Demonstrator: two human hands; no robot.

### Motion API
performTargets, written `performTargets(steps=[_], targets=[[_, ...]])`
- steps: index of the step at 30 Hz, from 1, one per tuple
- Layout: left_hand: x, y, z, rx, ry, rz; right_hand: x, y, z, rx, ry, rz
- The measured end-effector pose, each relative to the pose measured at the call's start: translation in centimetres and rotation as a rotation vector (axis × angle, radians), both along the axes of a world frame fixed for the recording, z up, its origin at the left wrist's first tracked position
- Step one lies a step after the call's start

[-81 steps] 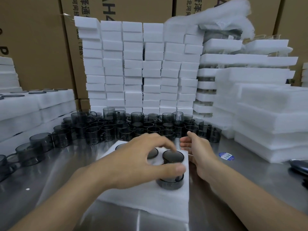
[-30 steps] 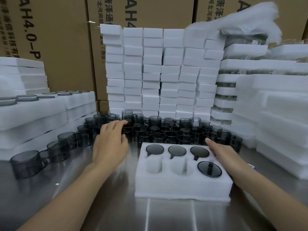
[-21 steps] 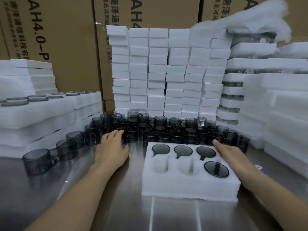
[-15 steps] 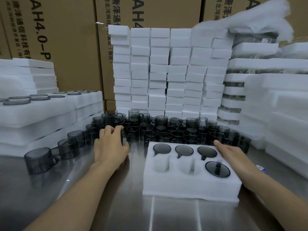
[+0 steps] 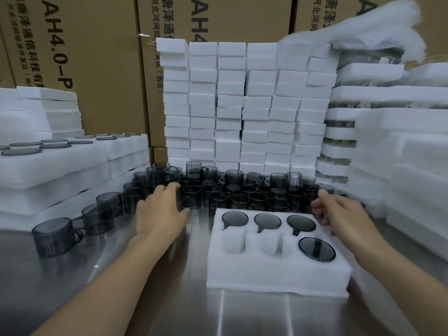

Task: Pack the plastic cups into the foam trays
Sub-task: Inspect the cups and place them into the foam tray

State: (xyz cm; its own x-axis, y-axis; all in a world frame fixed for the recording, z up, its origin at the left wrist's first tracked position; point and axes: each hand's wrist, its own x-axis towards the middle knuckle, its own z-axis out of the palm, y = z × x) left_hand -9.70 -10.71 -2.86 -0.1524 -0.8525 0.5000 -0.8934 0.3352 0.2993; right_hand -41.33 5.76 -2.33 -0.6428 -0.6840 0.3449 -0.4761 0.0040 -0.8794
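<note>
A white foam tray [image 5: 278, 275] lies on the steel table in front of me. Grey cups fill its three back pockets [image 5: 268, 220] and the front right pocket [image 5: 316, 248]. The two front left pockets [image 5: 254, 244] are empty. Behind the tray stands a crowd of loose smoky-grey plastic cups [image 5: 242, 190]. My left hand [image 5: 158, 213] is at the crowd's left front, fingers and thumb wrapped around one cup [image 5: 185, 200] that stands on the table. My right hand [image 5: 339, 213] hovers at the tray's back right corner with bent fingers and nothing in it.
More cups [image 5: 57, 235] trail along the left. Filled foam trays [image 5: 60, 163] are stacked at the left, and foam trays [image 5: 412, 166] rise at the right. A wall of small foam blocks [image 5: 242, 105] and cardboard boxes [image 5: 97, 57] close the back.
My left hand has reached further into the cups and curled around one. My right hand has lifted off the tray's right edge and bent its fingers. The tray has not moved.
</note>
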Motion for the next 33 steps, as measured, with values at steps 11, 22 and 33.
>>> performTargets(steps=[11, 22, 33], targets=[[-5.1, 10.5, 5.5, -0.861, 0.619, -0.790, 12.8, 3.3, 2.7, -0.549, 0.436, 0.329], [-5.0, 12.1, 5.7, -0.737, 0.771, -0.854, 13.4, 3.5, 2.2, -0.616, 0.546, 0.318], [-5.0, 12.6, 6.9, 0.711, 1.374, -1.001, 12.6, 3.0, 2.0, -0.621, 0.747, 0.250]])
